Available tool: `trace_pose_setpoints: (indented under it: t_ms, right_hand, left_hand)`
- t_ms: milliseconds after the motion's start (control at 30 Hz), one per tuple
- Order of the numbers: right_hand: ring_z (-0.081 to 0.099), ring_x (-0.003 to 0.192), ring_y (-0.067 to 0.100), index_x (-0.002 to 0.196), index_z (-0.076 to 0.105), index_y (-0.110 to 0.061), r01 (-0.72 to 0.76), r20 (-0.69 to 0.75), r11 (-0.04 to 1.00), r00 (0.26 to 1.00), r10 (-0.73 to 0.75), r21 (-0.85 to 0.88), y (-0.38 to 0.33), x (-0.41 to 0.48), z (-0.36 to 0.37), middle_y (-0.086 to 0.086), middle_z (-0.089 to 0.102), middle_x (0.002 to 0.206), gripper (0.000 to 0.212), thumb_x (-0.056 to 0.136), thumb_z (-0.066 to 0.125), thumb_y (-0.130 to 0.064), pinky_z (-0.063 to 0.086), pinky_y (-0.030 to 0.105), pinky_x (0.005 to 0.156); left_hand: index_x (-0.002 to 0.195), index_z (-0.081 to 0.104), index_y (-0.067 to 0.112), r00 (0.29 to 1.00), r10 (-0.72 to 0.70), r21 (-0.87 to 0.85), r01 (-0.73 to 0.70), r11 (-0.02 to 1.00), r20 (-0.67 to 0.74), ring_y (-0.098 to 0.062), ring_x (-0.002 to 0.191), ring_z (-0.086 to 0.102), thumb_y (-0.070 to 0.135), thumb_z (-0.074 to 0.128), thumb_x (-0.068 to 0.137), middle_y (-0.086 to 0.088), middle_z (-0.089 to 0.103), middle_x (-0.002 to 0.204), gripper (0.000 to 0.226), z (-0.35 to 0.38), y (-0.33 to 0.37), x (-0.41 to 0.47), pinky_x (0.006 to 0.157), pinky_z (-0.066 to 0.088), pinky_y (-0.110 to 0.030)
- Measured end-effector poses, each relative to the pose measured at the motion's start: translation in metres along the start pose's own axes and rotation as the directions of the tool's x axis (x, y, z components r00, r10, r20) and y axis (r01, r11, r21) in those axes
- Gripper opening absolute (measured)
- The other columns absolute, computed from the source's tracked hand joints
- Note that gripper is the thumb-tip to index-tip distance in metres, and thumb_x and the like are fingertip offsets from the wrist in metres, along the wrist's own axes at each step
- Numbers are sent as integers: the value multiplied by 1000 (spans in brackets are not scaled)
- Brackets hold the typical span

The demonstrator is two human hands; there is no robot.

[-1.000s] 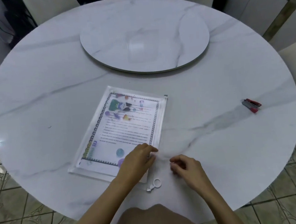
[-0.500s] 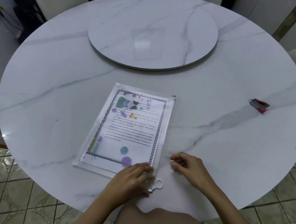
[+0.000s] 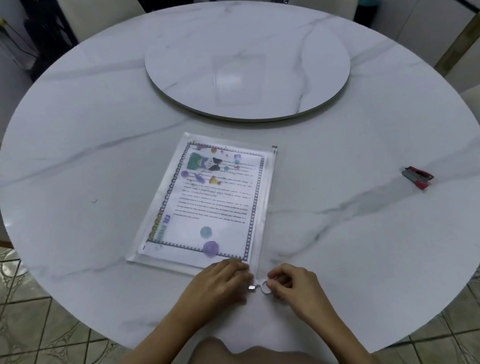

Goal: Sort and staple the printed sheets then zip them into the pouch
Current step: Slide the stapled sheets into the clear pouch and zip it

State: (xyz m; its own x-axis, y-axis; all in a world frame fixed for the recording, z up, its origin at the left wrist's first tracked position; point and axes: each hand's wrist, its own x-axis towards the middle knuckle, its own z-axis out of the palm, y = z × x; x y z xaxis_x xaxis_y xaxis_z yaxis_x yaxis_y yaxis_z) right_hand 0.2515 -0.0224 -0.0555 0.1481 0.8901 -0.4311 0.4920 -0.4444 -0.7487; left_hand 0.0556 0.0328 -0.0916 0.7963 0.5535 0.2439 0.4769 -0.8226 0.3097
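A clear zip pouch [image 3: 160,219] lies on the marble table with the colourful printed sheets [image 3: 214,202] inside it. Its zipper runs along the right edge, and the slider with a white ring pull [image 3: 263,288] sits at the near corner. My left hand [image 3: 219,280] rests on the pouch's near right corner, fingers fairly flat. My right hand [image 3: 292,285] pinches the ring pull with curled fingers. A red and grey stapler [image 3: 418,178] lies far to the right.
A round marble turntable [image 3: 247,60] sits at the table's centre, behind the pouch. Pale chairs stand around the far and right sides. The table's near edge [image 3: 148,340] is close to my body, with tiled floor below.
My left hand slid down from the sheet to the pouch's near corner. My right hand moved left and took hold of the ring pull. The view shifted slightly.
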Motion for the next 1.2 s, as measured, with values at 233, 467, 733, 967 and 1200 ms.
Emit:
trace_pose_setpoints:
  t_ms: [233, 467, 733, 967, 1200]
  right_hand:
    - [61, 70, 3, 87, 66, -20, 23, -45, 1000, 999, -23, 1, 1, -1, 3, -10, 63, 74, 7, 82, 69, -17, 47, 9, 65]
    - [65, 74, 8, 88, 68, -20, -5, -70, 992, 997, 14, 129, -12, -1, -4, -2, 70, 81, 11, 89, 60, -27, 52, 18, 72]
    - [58, 53, 17, 84, 67, -3, -123, 25, 795, 991, 135, 594, -45, 0, -13, 11, 65, 64, 17, 91, 59, -17, 48, 25, 52]
    - [46, 41, 12, 70, 62, -3, -172, 14, 782, 979, 204, 600, -53, 13, -11, 7, 60, 54, 19, 88, 59, -8, 38, 23, 42]
    - [43, 40, 12, 66, 59, -4, -168, -56, 754, 964, 261, 635, -57, 40, -15, 2, 58, 49, 21, 86, 60, -7, 36, 22, 40]
  left_hand:
    - [88, 64, 17, 982, 177, 114, -169, 979, -72, -15, 86, 65, 22, 55, 91, 1, 69, 94, 11, 2, -6, 2, 67, 55, -28]
    - [89, 72, 13, 961, 110, 99, -87, 991, -252, -12, 84, 68, 19, 57, 88, 0, 72, 90, 16, -23, 3, 17, 66, 56, -24]
    - [93, 71, 8, 929, 118, 74, -98, 992, -351, -13, 85, 68, 8, 68, 81, -2, 72, 88, 12, -34, 12, 26, 71, 56, -25]
    - [88, 72, 7, 917, 121, 79, -98, 992, -380, -16, 84, 68, 9, 69, 81, -4, 72, 86, 8, -34, 16, 26, 74, 55, -26]
    - [80, 68, 7, 894, 114, 57, -100, 993, -434, -15, 76, 67, 8, 69, 80, -4, 70, 78, 2, -41, 22, 32, 71, 54, -23]
